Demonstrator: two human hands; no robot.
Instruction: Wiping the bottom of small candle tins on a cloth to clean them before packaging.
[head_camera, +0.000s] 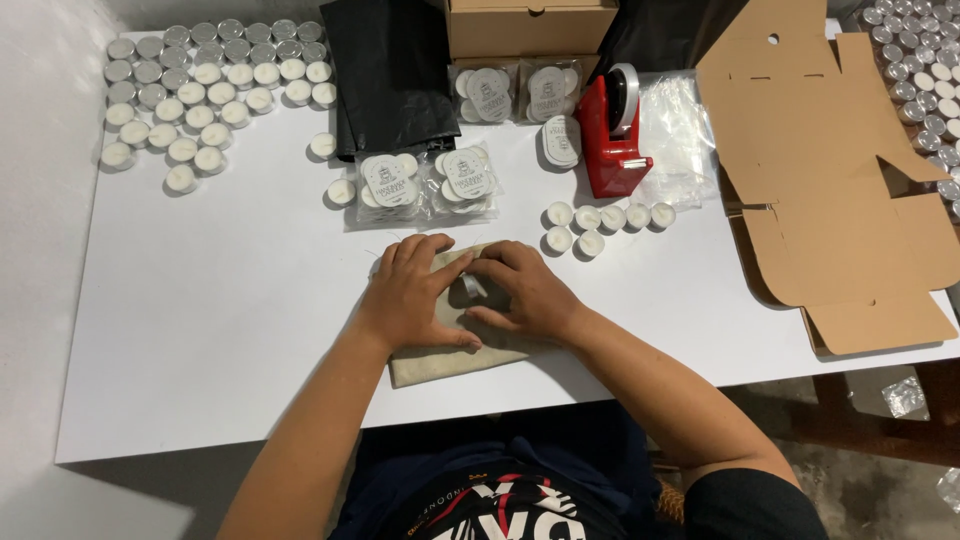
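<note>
Near the front edge of the white counter (200, 330), a beige cloth pouch (450, 355) lies flat under both hands. The left hand (410, 290) presses down on it with fingers spread, while the right hand (520, 290) curls over its upper part, fingertips pinching at a small silvery piece (470, 288) between the hands; what that piece is cannot be made out.

A likely risk: thin strings trailing from the pouch's top could snag, or the pouch could slide on the smooth counter if the left hand eases its pressure.

Just beyond the hands sit six loose tealights (600, 222) in a small cluster, and two more (330, 168) stand apart to the left. Four clear packets of tealights (425, 185) show, two near and two farther back. One red tape dispenser (612, 135) stands beside a stack of round labels (562, 142). One flat cardboard box blank (830, 180) lies on the right, one closed box (528, 28) at the back. A large block of tealights (200, 90), too many to count surely, fills the far left corner.
</note>
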